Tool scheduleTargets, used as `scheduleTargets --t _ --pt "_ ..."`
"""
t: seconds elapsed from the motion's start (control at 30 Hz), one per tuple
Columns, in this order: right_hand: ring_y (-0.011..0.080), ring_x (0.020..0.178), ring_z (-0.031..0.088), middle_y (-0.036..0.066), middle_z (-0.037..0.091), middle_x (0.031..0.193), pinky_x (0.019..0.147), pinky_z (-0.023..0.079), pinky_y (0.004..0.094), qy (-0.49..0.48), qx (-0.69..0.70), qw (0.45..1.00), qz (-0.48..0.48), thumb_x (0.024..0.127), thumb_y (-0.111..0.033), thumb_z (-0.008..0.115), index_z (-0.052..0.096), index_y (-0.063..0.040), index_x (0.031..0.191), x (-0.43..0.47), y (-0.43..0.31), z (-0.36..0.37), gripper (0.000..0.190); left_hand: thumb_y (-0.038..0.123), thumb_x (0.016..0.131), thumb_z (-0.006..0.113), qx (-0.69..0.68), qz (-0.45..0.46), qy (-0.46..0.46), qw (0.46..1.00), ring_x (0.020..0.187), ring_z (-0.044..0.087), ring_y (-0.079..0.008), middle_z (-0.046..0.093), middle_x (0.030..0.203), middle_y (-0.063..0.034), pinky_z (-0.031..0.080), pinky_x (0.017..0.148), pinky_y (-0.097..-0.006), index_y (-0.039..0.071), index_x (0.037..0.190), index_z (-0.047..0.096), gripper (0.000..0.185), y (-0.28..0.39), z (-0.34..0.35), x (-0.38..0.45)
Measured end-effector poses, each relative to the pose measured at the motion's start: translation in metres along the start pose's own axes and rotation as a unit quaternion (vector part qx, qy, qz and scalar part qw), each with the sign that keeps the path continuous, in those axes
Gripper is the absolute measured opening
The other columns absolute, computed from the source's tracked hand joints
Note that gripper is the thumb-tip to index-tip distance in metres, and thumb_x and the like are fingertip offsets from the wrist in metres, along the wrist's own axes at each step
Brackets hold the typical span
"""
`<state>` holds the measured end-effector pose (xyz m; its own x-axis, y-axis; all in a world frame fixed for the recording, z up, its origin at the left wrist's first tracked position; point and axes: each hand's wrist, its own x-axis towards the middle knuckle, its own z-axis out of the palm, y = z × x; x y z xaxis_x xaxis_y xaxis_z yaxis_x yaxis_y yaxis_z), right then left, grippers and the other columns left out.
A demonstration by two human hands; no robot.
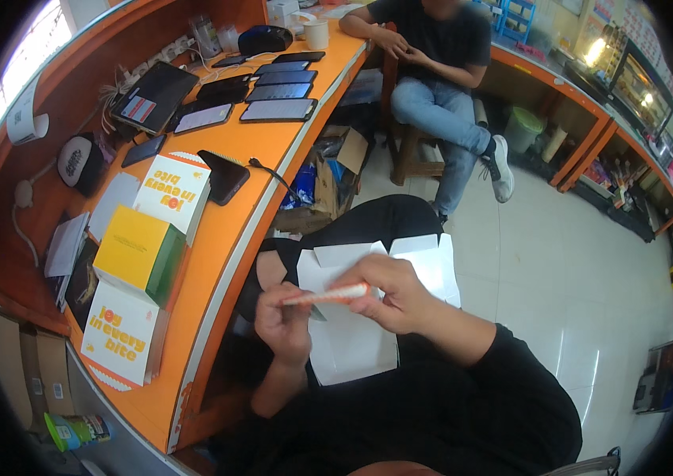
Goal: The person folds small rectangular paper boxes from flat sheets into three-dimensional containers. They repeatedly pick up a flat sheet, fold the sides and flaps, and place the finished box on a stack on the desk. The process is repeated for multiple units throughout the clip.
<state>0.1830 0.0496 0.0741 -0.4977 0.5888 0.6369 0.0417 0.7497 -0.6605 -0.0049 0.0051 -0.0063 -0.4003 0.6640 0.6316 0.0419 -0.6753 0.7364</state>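
Above my lap, my left hand and my right hand hold a thin white-and-orange folded paper piece between them. It is seen nearly edge-on and slightly blurred, so its printed face is hidden. My left fingers pinch one end; my right thumb and fingers grip the other. Under the hands, an unfolded white cardboard box blank lies across my lap, its cut flaps pointing away from me. A second white panel with flaps shows beyond my right hand.
On the orange counter at left are stacks of printed white-and-orange cartons, a yellow-and-green box, several phones and a tablet. A seated person is ahead. An open carton stands under the counter.
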Motion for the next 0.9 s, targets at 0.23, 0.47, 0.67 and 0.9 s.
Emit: scheduleTargets --t 0.23,0.47,0.67,0.9 --pt "0.0237 0.064 0.066 0.007 0.068 0.074 0.057 0.049 0.0317 -0.070 -0.049 0.994 -0.075 0.086 -0.018 0.075 0.071 -0.007 0.082 -0.008 0.011 0.015 0.013 0.026 0.100 0.062 -0.033 0.020 -0.055 0.998 0.053 0.049 -0.0103 0.058 0.064 -0.0060 0.036 0.050 -0.0237 0.001 0.074 0.056 0.037 0.005 -0.005 -0.005" --pt "0.0256 0.062 0.063 0.009 0.064 0.070 0.056 0.048 0.0359 -0.100 -0.018 0.993 -0.064 0.093 -0.025 0.066 0.068 -0.005 0.078 -0.008 0.007 0.018 0.025 0.025 0.101 0.061 -0.020 0.011 -0.068 0.997 0.051 0.048 -0.0105 0.057 0.062 -0.0058 0.034 0.048 -0.0242 0.000 0.071 0.054 0.040 0.002 -0.006 -0.008" --pt "0.0276 0.069 0.064 0.009 0.066 0.075 0.063 0.051 0.0377 -0.080 -0.054 0.993 -0.071 0.093 -0.021 0.064 0.066 -0.007 0.077 -0.006 0.018 0.005 0.021 0.054 0.093 0.063 -0.065 -0.019 -0.092 0.993 0.074 0.058 -0.0164 0.063 0.090 -0.0123 0.044 0.065 -0.0286 -0.002 0.106 0.056 0.058 0.008 -0.009 0.003" --pt "0.0188 0.111 0.062 0.013 0.064 0.121 0.094 0.048 0.0337 0.377 0.183 0.908 0.016 0.106 -0.049 0.037 0.055 0.005 0.125 -0.016 0.035 -0.012 0.059 0.078 0.067 0.072 -0.207 -0.014 -0.214 0.954 0.145 0.031 -0.0352 0.027 0.155 -0.0253 0.029 0.117 -0.0521 -0.002 0.157 0.006 0.137 -0.001 -0.004 0.014"
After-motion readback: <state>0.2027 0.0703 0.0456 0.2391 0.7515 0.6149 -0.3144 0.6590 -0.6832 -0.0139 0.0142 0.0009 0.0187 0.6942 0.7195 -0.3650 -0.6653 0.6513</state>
